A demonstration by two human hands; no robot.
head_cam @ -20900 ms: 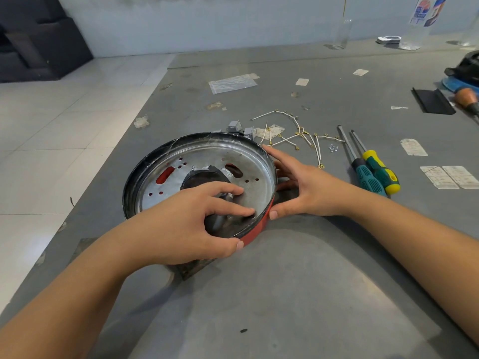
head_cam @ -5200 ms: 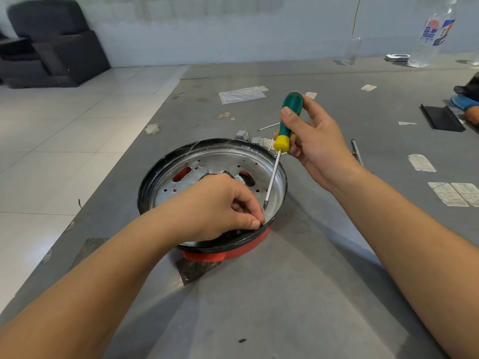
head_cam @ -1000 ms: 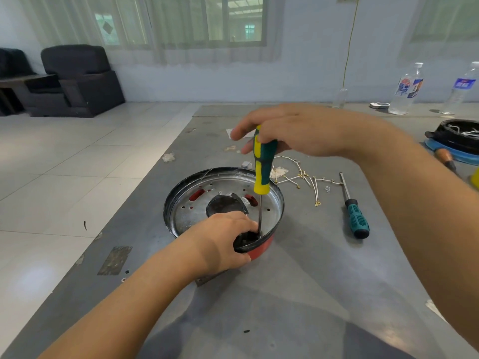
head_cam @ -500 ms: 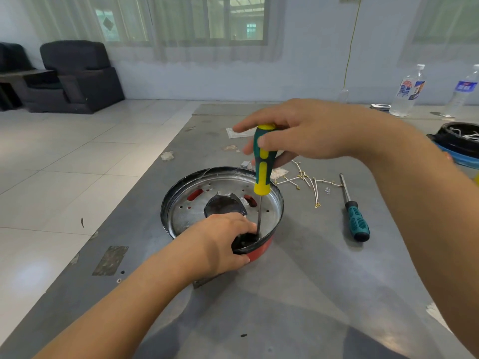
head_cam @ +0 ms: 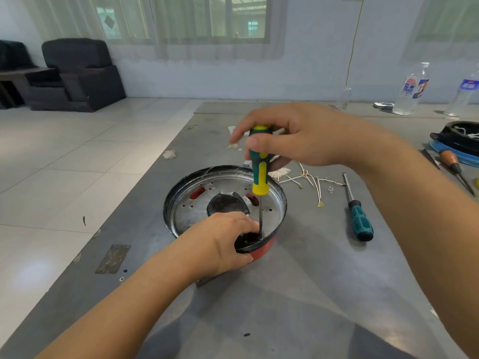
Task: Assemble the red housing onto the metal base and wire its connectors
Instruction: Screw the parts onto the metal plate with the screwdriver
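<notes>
My right hand (head_cam: pixel 308 137) is wrapped around the handle of the green-and-yellow screwdriver (head_cam: pixel 260 172), which now stands upright with its tip down in the dark patch at the near rim of the metal base (head_cam: pixel 204 216); a few seconds ago the tool was tilted and its tip hung clear of the plate. My left hand (head_cam: pixel 223 239) grips that near rim, thumb outside on the red housing (head_cam: pixel 264 251) under the base, fingers curled inside right beside the shaft. I judge I am driving a screw to fasten the two parts, though the screw itself is hidden. The loose wires (head_cam: pixel 311 181) lie untouched on the table (head_cam: pixel 298 294) beside the spare screwdriver (head_cam: pixel 359 218), so the wiring is yet to come.
</notes>
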